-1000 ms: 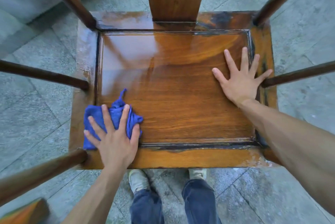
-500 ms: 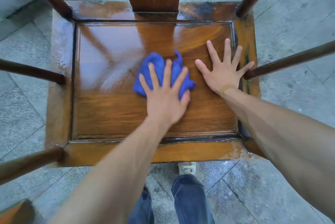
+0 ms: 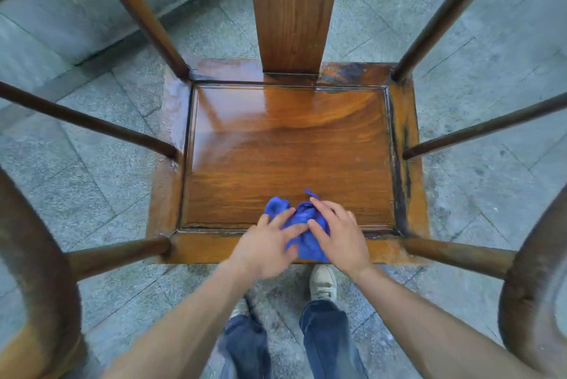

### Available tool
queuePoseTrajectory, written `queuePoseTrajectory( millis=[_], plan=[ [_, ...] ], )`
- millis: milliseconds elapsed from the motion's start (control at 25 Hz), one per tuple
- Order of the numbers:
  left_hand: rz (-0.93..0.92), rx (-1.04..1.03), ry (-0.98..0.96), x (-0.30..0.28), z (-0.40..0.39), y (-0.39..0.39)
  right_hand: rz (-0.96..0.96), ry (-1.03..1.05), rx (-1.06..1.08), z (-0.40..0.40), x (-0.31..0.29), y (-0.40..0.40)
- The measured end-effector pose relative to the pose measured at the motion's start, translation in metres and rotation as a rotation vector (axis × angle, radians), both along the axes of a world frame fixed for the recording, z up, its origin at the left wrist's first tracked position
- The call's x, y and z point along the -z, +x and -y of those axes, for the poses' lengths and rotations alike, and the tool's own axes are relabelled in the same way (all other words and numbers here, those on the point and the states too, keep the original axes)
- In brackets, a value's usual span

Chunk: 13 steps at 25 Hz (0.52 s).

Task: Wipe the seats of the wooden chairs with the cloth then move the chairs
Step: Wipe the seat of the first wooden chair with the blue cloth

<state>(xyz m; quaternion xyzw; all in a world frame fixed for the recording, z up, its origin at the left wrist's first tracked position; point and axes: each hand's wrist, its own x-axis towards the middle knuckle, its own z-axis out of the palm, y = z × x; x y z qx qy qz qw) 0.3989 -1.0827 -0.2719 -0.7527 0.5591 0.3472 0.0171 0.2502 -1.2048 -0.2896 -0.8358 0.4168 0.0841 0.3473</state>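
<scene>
Since half a second ago the glossy, grained wooden chair seat [image 3: 285, 157] is sitting bare where the right hand [image 3: 339, 236] was lying flat. Both hands are now meeting at the seat's near edge. The crumpled blue cloth [image 3: 302, 225] is bunching there; the right is pinching it, the left hand [image 3: 265, 245] pressing with loose fingers.

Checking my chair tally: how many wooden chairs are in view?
1 wooden chair, in the middle of the frame on the stone floor, both hands on a blue cloth at its front edge. Others may stand outside the frame.
</scene>
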Motion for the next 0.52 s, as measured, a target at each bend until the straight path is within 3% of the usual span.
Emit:
queuePoseTrajectory(
  millis=[120, 200, 320, 520],
  plan=[
    [0.097, -0.13, -0.029, -0.003, 0.006, 0.027, -0.152, 0.121, 0.038, -0.002, -0.005, 0.008],
    [0.153, -0.184, 0.057, -0.002, 0.014, 0.03, -0.166, 0.225, 0.139, 0.0, -0.002, 0.015],
    [0.021, -0.329, 0.162, 0.003, 0.022, 0.024, -0.13, 0.326, 0.174, -0.001, -0.004, 0.018],
    [-0.252, -0.596, 0.017, -0.03, 0.008, 0.025, 0.016, 0.379, 0.033, 0.016, -0.055, 0.017]
  ],
)
